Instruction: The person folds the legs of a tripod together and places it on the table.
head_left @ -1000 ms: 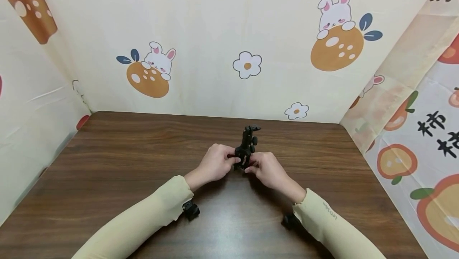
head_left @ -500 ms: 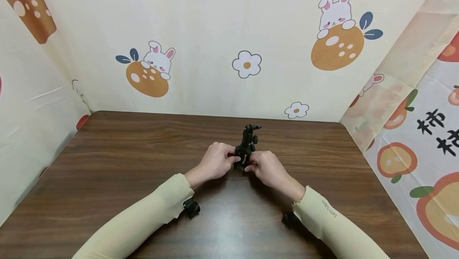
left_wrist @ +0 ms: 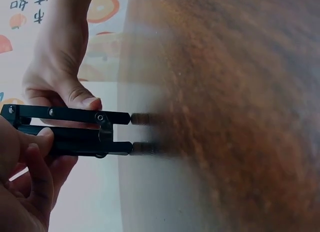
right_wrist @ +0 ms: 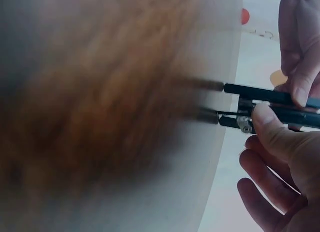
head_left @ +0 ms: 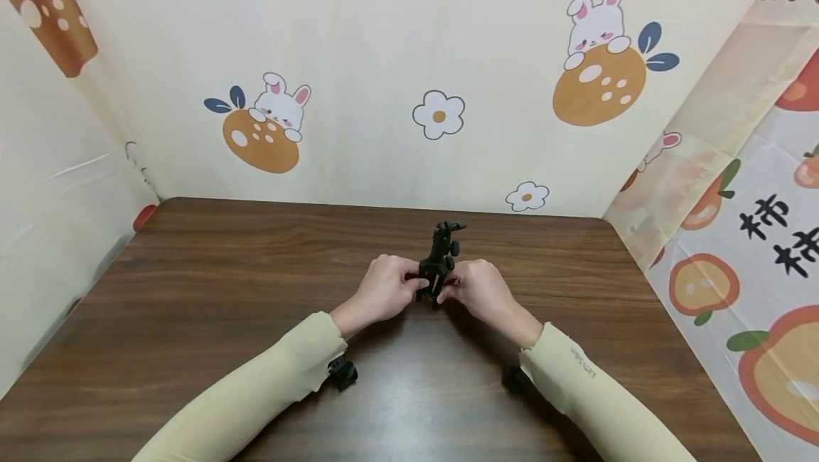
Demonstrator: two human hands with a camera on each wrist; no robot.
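A small black folding stand with round side knobs stands upright on the dark wood table. My left hand pinches it low on its left side, thumb in front; the left wrist view shows that hand's fingers curled about the body. From the right, my right hand holds the lower part. In the right wrist view its thumb presses by a small hinge bracket, while its other fingers curl loosely below. Two parallel legs meet the tabletop. Fingertips behind the stand are hidden.
A cream curtain printed with rabbits and fruit hangs behind the table's far edge. More printed cloth lines the right side, and white cloth the left. Small black wrist cameras hang below the sleeves.
My right hand has shifted slightly up, its fingers changing place on the stand's lower part. The legs look closer together than before. My left hand has stayed in place.
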